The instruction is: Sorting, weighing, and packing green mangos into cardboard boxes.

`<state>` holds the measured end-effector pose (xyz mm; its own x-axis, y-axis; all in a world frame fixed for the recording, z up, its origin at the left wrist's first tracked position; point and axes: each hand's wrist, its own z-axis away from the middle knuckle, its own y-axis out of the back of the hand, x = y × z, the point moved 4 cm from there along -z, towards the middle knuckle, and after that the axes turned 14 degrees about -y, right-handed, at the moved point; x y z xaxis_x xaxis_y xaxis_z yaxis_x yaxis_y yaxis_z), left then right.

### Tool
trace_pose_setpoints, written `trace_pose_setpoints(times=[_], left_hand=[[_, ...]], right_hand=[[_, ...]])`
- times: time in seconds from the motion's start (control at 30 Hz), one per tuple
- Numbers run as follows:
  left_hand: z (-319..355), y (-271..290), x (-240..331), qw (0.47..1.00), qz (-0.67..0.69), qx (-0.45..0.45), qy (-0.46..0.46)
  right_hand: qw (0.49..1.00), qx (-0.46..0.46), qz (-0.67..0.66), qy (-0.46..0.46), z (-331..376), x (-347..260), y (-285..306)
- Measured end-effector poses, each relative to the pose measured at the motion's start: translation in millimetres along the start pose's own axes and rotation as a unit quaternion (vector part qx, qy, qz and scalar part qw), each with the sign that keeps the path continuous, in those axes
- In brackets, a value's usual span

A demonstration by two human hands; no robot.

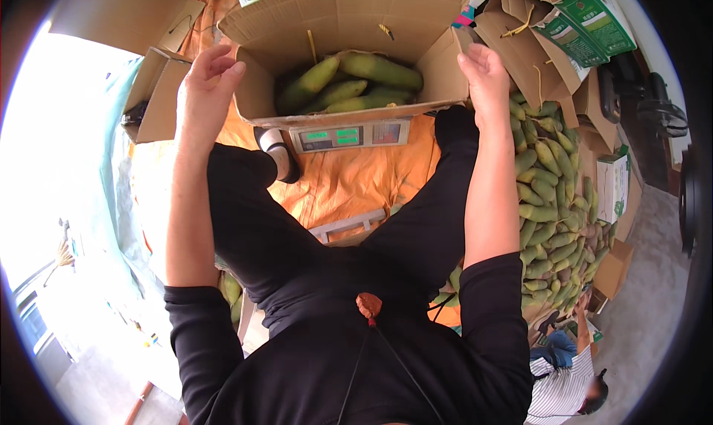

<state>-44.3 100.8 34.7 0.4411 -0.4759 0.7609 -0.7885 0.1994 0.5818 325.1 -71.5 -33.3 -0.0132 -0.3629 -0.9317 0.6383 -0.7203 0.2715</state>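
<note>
A brown cardboard box (356, 16) stands in front of me with its top open and several long green radishes (380, 71) inside. Under its near edge is a digital scale (349, 135) with a lit green display. My left hand (208, 91) is raised beside the box's left wall, fingers loosely curled and thumb apart from them. At the right wall is my right hand (486, 79), with fingers bent and thumb apart, close to the cardboard edge. Neither palm shows anything held; whether the fingertips touch the box I cannot tell.
A large heap of green radishes (549, 202) lies to the right. Green-and-white cartons (587, 24) and open boxes (160, 91) stand around. An orange sheet (349, 176) covers the floor between my legs. At the lower right is another person (561, 380) in a striped top.
</note>
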Motion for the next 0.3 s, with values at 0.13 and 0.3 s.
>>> trace_pose_setpoints(times=[0.13,0.3], left_hand=[[-17,17,-27,0.991,-0.104,-0.079,0.043],[-21,6,-59,0.926,-0.2,-0.292,0.133]], right_hand=[[0.995,0.019,0.096,0.005,-8,12,1],[0.932,0.029,0.356,-0.061,-17,14,3]])
